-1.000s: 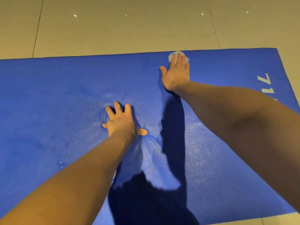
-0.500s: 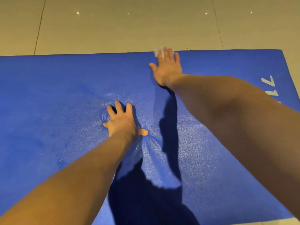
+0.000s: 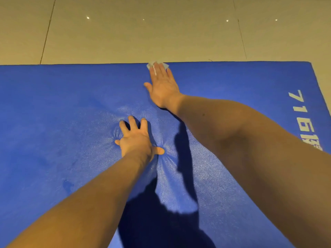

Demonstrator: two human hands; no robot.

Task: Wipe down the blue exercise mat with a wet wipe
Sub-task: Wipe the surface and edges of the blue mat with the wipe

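Observation:
The blue exercise mat (image 3: 53, 113) lies flat on the floor and fills most of the view. My right hand (image 3: 163, 85) reaches to the mat's far edge, fingers straight, pressing a white wet wipe (image 3: 149, 65) onto the mat; only the wipe's corners show past the fingertips. My left hand (image 3: 137, 139) is planted palm-down in the middle of the mat, fingers spread, and the foam dimples around it.
Beige floor tiles (image 3: 143, 33) run beyond the mat's far edge. White lettering (image 3: 302, 119) is printed near the mat's right end. A small dark wet spot (image 3: 67, 185) marks the mat at the left. My arms cast dark shadows in front.
My right hand has slid the wipe leftward along the mat's far edge. My left hand has stayed planted in the same spot.

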